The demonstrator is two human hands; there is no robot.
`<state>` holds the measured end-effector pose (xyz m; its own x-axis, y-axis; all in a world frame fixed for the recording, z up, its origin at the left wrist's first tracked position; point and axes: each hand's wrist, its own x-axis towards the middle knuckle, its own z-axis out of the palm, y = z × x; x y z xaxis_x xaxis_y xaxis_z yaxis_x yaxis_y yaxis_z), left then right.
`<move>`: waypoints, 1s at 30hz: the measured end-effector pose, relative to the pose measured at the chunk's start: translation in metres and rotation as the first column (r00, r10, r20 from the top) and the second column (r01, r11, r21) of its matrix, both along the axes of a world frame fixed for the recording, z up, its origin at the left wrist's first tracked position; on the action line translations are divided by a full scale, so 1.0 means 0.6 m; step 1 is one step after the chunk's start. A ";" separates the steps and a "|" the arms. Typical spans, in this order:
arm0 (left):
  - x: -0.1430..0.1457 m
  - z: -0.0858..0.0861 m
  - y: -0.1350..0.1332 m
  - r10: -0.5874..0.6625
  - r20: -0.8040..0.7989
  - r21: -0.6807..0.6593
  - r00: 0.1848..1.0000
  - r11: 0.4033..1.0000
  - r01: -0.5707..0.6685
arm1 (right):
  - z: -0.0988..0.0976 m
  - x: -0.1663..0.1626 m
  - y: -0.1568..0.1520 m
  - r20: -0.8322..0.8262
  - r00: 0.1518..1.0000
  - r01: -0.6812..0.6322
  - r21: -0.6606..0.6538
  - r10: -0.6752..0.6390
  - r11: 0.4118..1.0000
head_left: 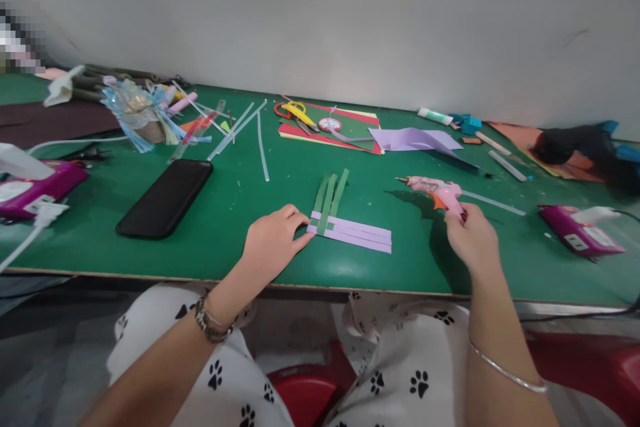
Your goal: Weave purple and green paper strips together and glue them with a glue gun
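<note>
My right hand (470, 240) is wrapped round the handle of a pink hot glue gun (434, 188), held up off the table. Its nozzle points left, and a clear glue stick (493, 203) sticks out of its back. On the table lies a small weave of paper strips: lilac strips (357, 233) run sideways, and green strips (329, 197) cross them near the left end. My left hand (273, 240) rests on the table, thumb and forefinger closed on the left end of the weave. Its other fingers are curled and partly hidden.
A black phone (166, 199) lies left of my left hand. Purple power strips (580, 230) sit at both sides. Behind are yellow scissors (300, 113), a lilac paper sheet (415, 139), loose glue sticks (240, 128) and a ruler (197, 131). A wall closes off the back.
</note>
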<state>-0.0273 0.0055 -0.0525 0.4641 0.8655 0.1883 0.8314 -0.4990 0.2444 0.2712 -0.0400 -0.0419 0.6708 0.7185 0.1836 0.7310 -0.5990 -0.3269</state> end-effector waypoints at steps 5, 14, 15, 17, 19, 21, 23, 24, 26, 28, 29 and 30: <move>0.001 0.001 -0.001 -0.003 -0.013 0.012 1.000 1.000 0.003 | 0.000 0.000 0.001 -0.001 1.000 -0.002 -0.001 0.002 1.000; 0.001 -0.002 -0.001 -0.016 -0.022 0.028 1.000 0.999 0.017 | 0.002 -0.004 0.001 0.004 1.000 -0.005 0.003 0.005 1.000; 0.002 -0.002 -0.001 -0.018 -0.024 0.032 1.000 0.999 0.019 | 0.001 -0.003 0.001 0.009 1.000 -0.007 0.006 0.007 1.000; 0.002 -0.002 -0.001 -0.024 -0.028 0.036 0.999 0.999 0.025 | -0.002 -0.001 0.001 0.019 1.000 -0.013 0.018 0.012 1.000; 0.002 -0.001 -0.001 -0.029 -0.032 0.037 0.999 0.999 0.030 | -0.007 0.003 0.001 0.033 0.999 -0.020 0.046 0.018 0.999; 0.001 0.000 -0.001 -0.036 -0.035 0.034 0.999 0.999 0.037 | -0.012 0.007 0.001 0.046 0.998 -0.036 0.078 0.032 0.996; 0.000 0.001 0.000 -0.042 -0.038 0.029 0.998 0.999 0.044 | -0.016 0.010 0.000 0.055 0.998 -0.048 0.093 0.043 0.994; 0.000 0.000 0.000 -0.045 -0.037 0.026 0.998 0.999 0.046 | -0.017 0.011 0.000 0.057 0.997 -0.051 0.093 0.046 0.994; -0.001 -0.001 0.000 -0.048 -0.032 0.026 0.998 0.998 0.049 | -0.018 0.012 -0.001 0.059 0.997 -0.049 0.089 0.043 0.995; -0.002 -0.002 0.001 -0.051 -0.024 0.027 0.998 0.998 0.052 | -0.017 0.011 0.000 0.052 0.998 -0.046 0.083 0.041 0.996; -0.002 -0.002 0.001 -0.053 -0.022 0.026 0.998 0.998 0.054 | -0.016 0.010 0.000 0.048 0.998 -0.042 0.079 0.038 0.996; -0.002 -0.002 0.000 -0.056 -0.020 0.022 0.998 0.998 0.056 | -0.014 0.009 0.000 0.045 0.998 -0.038 0.074 0.035 0.997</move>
<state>-0.0283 0.0056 -0.0538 0.5152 0.8339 0.1977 0.8066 -0.5498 0.2172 0.2765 -0.0401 -0.0505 0.6344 0.7258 0.2661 0.7666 -0.5465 -0.3372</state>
